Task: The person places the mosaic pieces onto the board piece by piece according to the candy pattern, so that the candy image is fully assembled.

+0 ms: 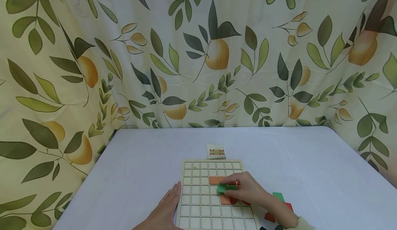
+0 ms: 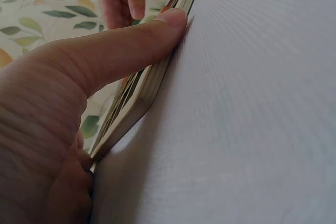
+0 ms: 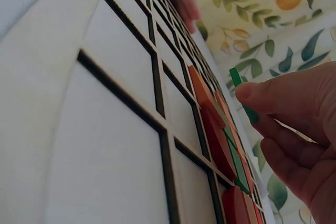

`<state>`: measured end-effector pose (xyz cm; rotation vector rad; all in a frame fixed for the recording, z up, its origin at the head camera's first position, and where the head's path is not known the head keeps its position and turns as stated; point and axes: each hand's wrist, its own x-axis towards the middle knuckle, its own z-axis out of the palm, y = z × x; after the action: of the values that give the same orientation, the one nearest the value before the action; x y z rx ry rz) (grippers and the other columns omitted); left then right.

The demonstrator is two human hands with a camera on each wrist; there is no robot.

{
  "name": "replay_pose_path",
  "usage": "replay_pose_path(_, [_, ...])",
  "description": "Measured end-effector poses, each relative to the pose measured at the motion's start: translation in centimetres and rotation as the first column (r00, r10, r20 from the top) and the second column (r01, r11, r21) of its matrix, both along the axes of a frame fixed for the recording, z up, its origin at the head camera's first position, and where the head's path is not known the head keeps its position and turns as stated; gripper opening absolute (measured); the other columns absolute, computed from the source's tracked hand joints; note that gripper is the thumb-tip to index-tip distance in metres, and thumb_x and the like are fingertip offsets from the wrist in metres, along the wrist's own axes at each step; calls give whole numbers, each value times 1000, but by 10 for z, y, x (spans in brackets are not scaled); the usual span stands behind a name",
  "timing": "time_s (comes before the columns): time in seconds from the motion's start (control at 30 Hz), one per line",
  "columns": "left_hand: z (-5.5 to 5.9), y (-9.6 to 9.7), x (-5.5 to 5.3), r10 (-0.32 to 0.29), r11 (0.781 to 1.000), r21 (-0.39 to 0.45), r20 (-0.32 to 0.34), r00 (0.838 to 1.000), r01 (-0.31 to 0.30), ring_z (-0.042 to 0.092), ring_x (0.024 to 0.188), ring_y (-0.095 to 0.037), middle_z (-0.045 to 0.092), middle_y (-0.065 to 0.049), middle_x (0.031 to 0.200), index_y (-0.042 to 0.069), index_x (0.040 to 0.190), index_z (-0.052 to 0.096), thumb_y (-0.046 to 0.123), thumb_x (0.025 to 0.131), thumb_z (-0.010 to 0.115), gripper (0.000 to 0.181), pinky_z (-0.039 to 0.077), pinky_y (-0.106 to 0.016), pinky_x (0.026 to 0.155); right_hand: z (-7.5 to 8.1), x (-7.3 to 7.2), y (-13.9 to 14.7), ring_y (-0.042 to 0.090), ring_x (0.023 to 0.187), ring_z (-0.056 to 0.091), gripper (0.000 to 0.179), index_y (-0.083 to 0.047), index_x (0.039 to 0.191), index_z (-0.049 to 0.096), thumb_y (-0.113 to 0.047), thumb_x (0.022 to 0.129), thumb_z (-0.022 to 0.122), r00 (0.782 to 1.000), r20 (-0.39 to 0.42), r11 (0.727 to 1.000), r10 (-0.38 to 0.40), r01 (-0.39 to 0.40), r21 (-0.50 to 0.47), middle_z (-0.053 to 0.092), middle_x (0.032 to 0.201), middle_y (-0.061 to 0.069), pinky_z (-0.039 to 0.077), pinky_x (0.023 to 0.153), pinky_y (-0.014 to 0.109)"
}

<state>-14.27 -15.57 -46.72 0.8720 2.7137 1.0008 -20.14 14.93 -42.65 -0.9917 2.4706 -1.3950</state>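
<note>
My right hand pinches a green tile between thumb and fingers, over the middle of a gridded board. In the right wrist view the green tile is held up off the board on its edge. Set in the board's cells near it are an orange tile, another orange tile, red pieces and a green piece; the right hand partly covers them. My left hand lies along the board's left edge with straight fingers, its thumb against the near edge.
A small pattern card showing a coloured design on a grid lies just behind the board. Right of the board, a loose green piece and red pieces lie by the right forearm. A white cloth covers the table, with a leaf-print curtain behind.
</note>
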Motion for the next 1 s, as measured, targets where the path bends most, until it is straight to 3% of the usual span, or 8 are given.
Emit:
replay_pose_path(0.23, [-1,0,-1,-12,1000,-7,-10,1000,12,9,135,-39,8,-28,148,-12,141,4,69,63,67,129,-12,-7,96,-3,-2,-5,12,95,61,22,-13,100,71,-15,78,74,1000,23,999,-12,10,53,68,97,-5,49,79,28])
replay_pose_path(0.7, [3,1,0,12,1000,-27,-2,1000,-12,10,136,-37,9,-26,148,-11,142,5,68,62,68,129,-11,-7,97,-4,-7,-18,10,92,60,20,-9,98,71,-6,79,72,1000,-26,991,17,-14,136,67,96,-5,49,76,26])
replay_pose_path(0.8, [2,1,1,19,999,-37,1,1000,-19,10,136,-35,10,-25,149,-10,142,5,68,63,68,128,-6,-13,103,-4,-8,-21,9,90,60,20,-9,97,71,-6,78,72,999,-37,989,15,-10,146,67,94,-6,49,76,26])
replay_pose_path(0.93, [3,1,2,27,999,-39,5,1000,-27,10,136,-34,10,-24,149,-9,143,5,68,63,68,128,5,-31,109,-4,-8,-24,9,89,61,20,-9,97,71,-6,77,73,999,-50,989,19,-11,145,68,93,-5,50,75,26])
replay_pose_path(1.0, [3,1,2,32,999,-38,14,999,-31,9,136,-34,10,-23,150,-9,143,5,68,63,68,128,5,-31,109,-4,-8,-25,10,89,61,20,-8,97,71,-6,77,73,998,-56,990,25,-17,141,68,94,-4,50,75,26])
